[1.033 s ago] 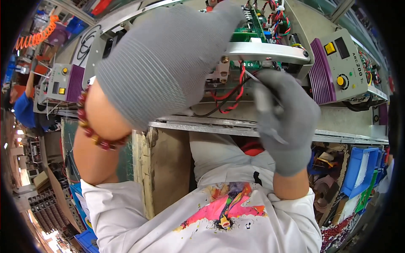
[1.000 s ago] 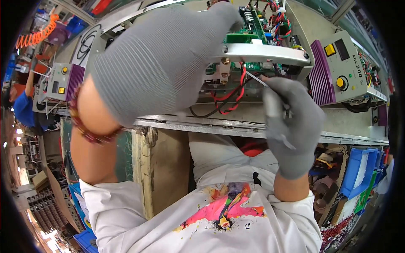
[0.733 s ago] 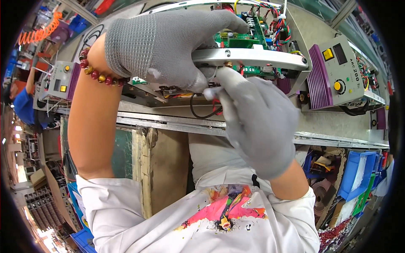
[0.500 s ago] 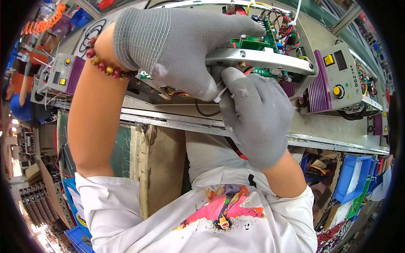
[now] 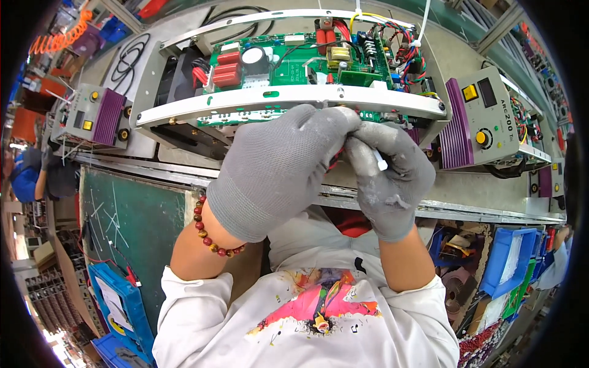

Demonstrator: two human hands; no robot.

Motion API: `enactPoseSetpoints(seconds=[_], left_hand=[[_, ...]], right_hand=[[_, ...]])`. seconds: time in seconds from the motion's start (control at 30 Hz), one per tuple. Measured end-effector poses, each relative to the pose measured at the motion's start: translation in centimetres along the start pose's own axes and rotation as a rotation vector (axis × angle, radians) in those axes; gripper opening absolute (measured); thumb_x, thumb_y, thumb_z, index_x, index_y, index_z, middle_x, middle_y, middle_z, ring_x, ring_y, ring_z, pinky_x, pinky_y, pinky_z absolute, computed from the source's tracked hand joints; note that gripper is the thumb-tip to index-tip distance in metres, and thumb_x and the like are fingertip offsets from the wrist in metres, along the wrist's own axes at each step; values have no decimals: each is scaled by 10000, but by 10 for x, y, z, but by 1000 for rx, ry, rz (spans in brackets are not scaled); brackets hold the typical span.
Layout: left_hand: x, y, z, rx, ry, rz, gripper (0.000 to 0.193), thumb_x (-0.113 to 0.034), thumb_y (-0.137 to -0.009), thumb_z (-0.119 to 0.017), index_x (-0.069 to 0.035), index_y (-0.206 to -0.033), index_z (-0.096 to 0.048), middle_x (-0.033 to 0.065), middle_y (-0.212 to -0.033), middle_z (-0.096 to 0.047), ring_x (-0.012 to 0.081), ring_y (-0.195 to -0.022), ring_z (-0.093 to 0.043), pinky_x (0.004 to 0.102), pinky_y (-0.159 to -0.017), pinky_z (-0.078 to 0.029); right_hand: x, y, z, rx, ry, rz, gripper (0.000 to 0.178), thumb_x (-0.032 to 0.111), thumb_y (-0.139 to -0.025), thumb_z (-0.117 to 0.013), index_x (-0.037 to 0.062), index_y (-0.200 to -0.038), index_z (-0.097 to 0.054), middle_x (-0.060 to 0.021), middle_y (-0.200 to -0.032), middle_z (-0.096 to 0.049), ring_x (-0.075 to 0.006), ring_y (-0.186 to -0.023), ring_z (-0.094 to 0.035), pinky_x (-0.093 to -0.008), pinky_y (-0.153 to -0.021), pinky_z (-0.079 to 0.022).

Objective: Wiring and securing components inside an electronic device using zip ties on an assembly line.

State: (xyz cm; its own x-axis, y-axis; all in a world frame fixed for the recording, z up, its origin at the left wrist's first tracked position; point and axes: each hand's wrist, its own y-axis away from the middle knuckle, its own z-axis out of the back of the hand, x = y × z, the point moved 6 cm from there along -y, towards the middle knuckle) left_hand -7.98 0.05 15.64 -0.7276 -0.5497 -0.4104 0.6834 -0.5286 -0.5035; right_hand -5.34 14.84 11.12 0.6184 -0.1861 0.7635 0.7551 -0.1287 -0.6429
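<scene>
An uncased welding machine (image 5: 239, 98) lies before me, its green circuit board (image 5: 288, 70) facing up between two metal rails. My left hand (image 5: 282, 162), in a grey glove, is closed at the near rail, thumb and fingers pinched together. What it grips is hidden, though a bit of red and black wire shows below its fingers. My right hand (image 5: 396, 172), gloved too, is closed right beside it, fingertips touching or nearly touching the left's. A white cable tie (image 5: 381, 164) with its small head showing sticks out between the right hand's fingers.
Purple-and-grey welding machines stand at the right (image 5: 481, 119) and the left (image 5: 92, 116). A black cable (image 5: 130, 61) lies coiled at the back left. Loose white ties (image 5: 107, 214) lie on a green surface. Blue bins (image 5: 509, 260) sit low right. A person in blue (image 5: 27, 175) is far left.
My left hand has come down off the top of the machine to its near side, uncovering the circuit board. My right hand has shifted slightly right, and the cable tie's head with it.
</scene>
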Motion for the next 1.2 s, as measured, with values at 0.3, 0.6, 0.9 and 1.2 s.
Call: enactPoseSetpoints(seconds=[0.3,0.6,0.9,1.2], left_hand=[[0,1,17,-95,177,-71,114,-106,-881,-718,-91,-990,-688,98,-873,-665,318,-735,-663,376,-650,-541],[0,-4,9,23,211,47,168,36,-784,-745,-39,-928,-701,105,-851,-700,207,-703,-658,286,-623,-517],[0,-6,15,17,183,62,172,75,-761,-724,-28,-896,-697,85,-817,-697,135,-680,-643,245,-585,-483],[0,-5,17,36,152,65,179,84,-755,-733,-12,-898,-683,92,-869,-712,124,-741,-672,260,-634,-521]], right_hand=[[7,-9,4,114,255,222,436,-79,-794,-713,64,-1206,-716,-51,-859,-657,-156,-750,-627,-278,-682,-519],[6,-17,9,85,149,192,352,-52,-762,-781,69,-1089,-731,-102,-908,-711,-212,-729,-667,-304,-635,-541],[-1,-19,13,121,64,119,306,-34,-768,-779,83,-1050,-747,-110,-925,-728,-223,-772,-703,-313,-678,-569],[6,-24,7,221,15,141,269,-15,-791,-769,57,-1048,-736,-115,-905,-726,-222,-783,-708,-312,-684,-564]])
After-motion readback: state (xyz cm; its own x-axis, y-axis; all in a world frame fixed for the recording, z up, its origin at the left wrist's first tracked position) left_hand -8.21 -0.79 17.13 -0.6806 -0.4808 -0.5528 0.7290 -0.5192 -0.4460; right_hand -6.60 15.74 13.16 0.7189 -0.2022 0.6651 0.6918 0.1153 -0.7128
